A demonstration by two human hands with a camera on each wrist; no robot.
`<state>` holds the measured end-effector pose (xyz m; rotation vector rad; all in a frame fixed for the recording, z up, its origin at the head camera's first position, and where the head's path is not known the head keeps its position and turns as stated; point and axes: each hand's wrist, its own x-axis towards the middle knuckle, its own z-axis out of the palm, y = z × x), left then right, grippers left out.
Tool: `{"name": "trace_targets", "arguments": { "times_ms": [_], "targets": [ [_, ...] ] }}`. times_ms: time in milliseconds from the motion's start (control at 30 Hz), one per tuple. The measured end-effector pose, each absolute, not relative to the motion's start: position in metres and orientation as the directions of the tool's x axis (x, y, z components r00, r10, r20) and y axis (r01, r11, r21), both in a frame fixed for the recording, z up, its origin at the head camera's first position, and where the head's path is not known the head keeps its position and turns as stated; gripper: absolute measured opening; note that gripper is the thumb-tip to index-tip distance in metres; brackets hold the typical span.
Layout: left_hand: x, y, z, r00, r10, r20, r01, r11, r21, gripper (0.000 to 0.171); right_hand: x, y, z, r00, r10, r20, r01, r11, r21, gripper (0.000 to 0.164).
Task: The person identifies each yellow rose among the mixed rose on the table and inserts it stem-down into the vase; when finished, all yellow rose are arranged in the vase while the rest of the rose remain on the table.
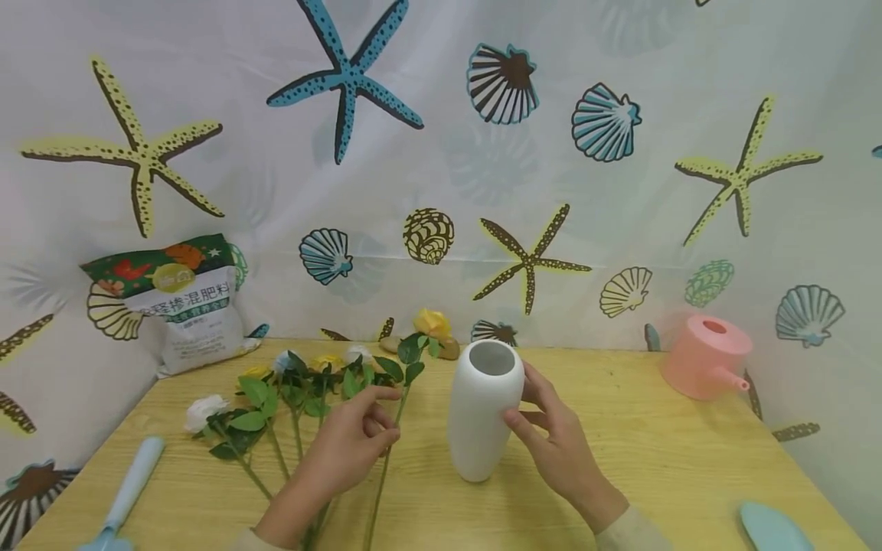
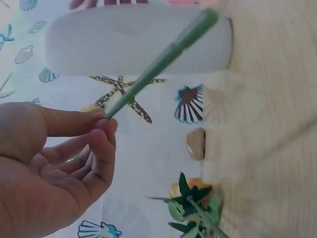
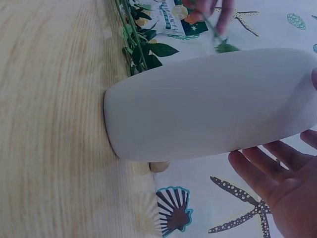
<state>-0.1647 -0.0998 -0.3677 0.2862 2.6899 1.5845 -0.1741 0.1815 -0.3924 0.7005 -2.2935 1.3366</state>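
A single yellow rose (image 1: 432, 323) with a long green stem (image 2: 148, 74) is pinched between the thumb and index finger of my left hand (image 1: 344, 444). Its bloom points to the back and the stem slants down toward the table's front. Just to the right stands a tall white vase (image 1: 482, 428), upright on the table with its round mouth upward. My right hand (image 1: 561, 455) holds the vase from the right side, thumb in front and fingers behind. In the right wrist view the fingertips (image 3: 240, 157) lie against the vase wall.
Several artificial roses, including a white rose (image 1: 205, 413), lie left of my left hand. Behind them stands a fertilizer bag (image 1: 200, 321). A blue-handled tool (image 1: 134, 486) lies front left, a pink watering can (image 1: 706, 356) stands back right, and stones (image 1: 449, 349) sit at the back.
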Motion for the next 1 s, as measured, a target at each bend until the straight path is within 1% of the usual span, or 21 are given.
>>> {"name": "trace_targets", "arguments": {
  "times_ms": [133, 300, 400, 533, 633, 733, 900, 1000],
  "targets": [
    [-0.165, -0.088, -0.359, -0.986, 0.103, 0.130, 0.156, 0.295, 0.943, 0.047, -0.174, 0.184, -0.391, -0.805, -0.211, 0.554, -0.586, 0.429, -0.688, 0.062],
    [-0.167, -0.077, -0.348, -0.980, -0.033, 0.197, 0.191, 0.137, 0.972, 0.049, -0.175, 0.183, -0.392, -0.801, -0.204, 0.563, -0.591, 0.422, -0.688, 0.061],
    [-0.169, -0.072, -0.340, -0.960, -0.146, 0.240, 0.233, 0.063, 0.970, 0.049, -0.175, 0.183, -0.393, -0.798, -0.209, 0.566, -0.596, 0.414, -0.688, 0.061],
    [-0.173, -0.067, -0.325, -0.908, -0.298, 0.296, 0.321, -0.039, 0.946, 0.049, -0.175, 0.181, -0.393, -0.793, -0.214, 0.571, -0.603, 0.414, -0.682, 0.062],
    [-0.177, -0.064, -0.315, -0.858, -0.384, 0.340, 0.400, -0.087, 0.912, 0.051, -0.175, 0.181, -0.392, -0.789, -0.216, 0.575, -0.607, 0.419, -0.675, 0.062],
    [-0.181, -0.059, -0.307, -0.814, -0.440, 0.379, 0.472, -0.121, 0.873, 0.055, -0.174, 0.180, -0.391, -0.791, -0.216, 0.572, -0.604, 0.423, -0.675, 0.062],
    [-0.188, -0.048, -0.295, -0.765, -0.478, 0.432, 0.564, -0.174, 0.807, 0.059, -0.175, 0.181, -0.391, -0.799, -0.213, 0.563, -0.594, 0.425, -0.683, 0.063],
    [-0.192, -0.041, -0.292, -0.751, -0.473, 0.461, 0.587, -0.157, 0.794, 0.059, -0.175, 0.181, -0.392, -0.801, -0.213, 0.559, -0.591, 0.422, -0.687, 0.063]
  ]
}}
